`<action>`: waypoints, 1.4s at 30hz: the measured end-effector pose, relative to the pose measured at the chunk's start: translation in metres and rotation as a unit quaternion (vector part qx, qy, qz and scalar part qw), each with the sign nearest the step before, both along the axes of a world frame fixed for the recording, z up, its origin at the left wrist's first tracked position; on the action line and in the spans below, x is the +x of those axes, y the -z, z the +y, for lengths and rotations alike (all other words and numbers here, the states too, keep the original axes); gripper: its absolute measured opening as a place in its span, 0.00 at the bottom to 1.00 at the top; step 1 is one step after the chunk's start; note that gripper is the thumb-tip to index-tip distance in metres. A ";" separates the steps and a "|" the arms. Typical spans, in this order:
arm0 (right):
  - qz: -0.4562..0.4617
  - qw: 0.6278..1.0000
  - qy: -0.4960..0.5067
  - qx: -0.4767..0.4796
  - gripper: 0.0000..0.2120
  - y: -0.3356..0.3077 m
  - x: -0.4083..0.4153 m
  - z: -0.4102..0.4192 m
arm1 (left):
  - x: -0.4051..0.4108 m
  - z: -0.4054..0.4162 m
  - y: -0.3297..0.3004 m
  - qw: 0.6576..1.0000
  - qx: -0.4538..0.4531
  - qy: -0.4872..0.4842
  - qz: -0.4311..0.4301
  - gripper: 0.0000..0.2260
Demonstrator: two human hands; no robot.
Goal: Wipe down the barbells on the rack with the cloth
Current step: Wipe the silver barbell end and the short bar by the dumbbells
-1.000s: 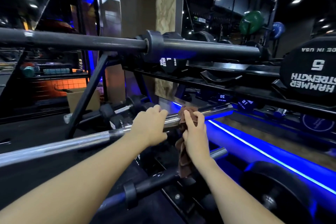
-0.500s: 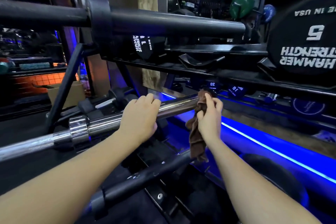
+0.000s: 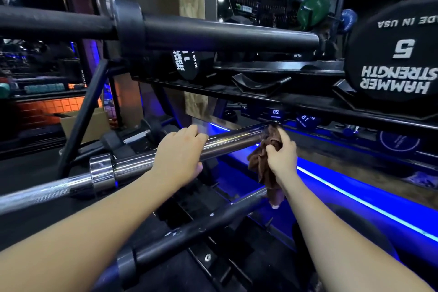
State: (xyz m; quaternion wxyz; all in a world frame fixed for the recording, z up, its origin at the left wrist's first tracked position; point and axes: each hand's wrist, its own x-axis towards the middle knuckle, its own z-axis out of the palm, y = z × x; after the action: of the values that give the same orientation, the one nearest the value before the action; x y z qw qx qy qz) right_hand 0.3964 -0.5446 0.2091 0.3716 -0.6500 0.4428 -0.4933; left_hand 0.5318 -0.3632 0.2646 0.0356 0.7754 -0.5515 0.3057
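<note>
Head view: the chrome bar is gripped from above by the left hand. A brown cloth is pinched by the right hand against the bar's end.

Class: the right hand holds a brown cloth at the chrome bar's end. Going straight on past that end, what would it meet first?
Probably the dumbbell marked 20, just beyond the right hand, brown cloth and chrome bar; depth is unclear.

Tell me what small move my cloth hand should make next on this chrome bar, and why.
Probably draw the right hand back along the chrome barbell toward the left hand. The brown cloth is bunched at the sleeve's far tip, so little bar is left beyond it, while the left hand grips the sleeve to steady it.
</note>
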 end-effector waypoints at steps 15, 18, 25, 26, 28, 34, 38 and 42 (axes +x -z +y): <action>0.139 0.961 -0.181 -0.153 0.25 -0.027 0.035 0.116 | 0.021 0.095 0.001 0.999 -0.034 -0.018 0.010 0.27; 0.143 0.951 -0.213 -0.172 0.25 -0.026 0.045 0.151 | 0.038 0.123 0.009 0.996 -0.081 -0.033 0.028 0.36; 0.143 0.929 -0.276 -0.202 0.26 -0.022 0.071 0.222 | 0.049 0.151 0.006 0.986 -0.061 -0.024 0.155 0.37; 0.144 0.926 -0.285 -0.203 0.26 -0.022 0.074 0.230 | 0.049 0.150 0.002 0.985 -0.055 -0.028 0.160 0.36; 0.145 0.919 -0.306 -0.201 0.27 -0.022 0.077 0.240 | 0.050 0.149 -0.005 0.984 -0.044 -0.039 0.166 0.33; 0.152 0.915 -0.312 -0.207 0.28 -0.021 0.081 0.242 | 0.062 0.148 -0.027 0.972 -0.001 -0.062 0.228 0.30; 0.148 0.907 -0.320 -0.228 0.29 -0.013 0.073 0.238 | 0.072 0.146 -0.034 0.945 0.001 -0.055 0.323 0.38; 0.139 0.903 -0.332 -0.233 0.29 -0.007 0.065 0.232 | 0.075 0.146 -0.036 0.923 0.002 -0.044 0.382 0.39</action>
State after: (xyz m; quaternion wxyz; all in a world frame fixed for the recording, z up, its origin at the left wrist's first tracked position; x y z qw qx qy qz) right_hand 0.4613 -0.3122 0.2158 0.2865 -0.8894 0.1205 -0.3351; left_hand 0.6069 -0.2170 0.3002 0.2282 0.8571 -0.4617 -0.0133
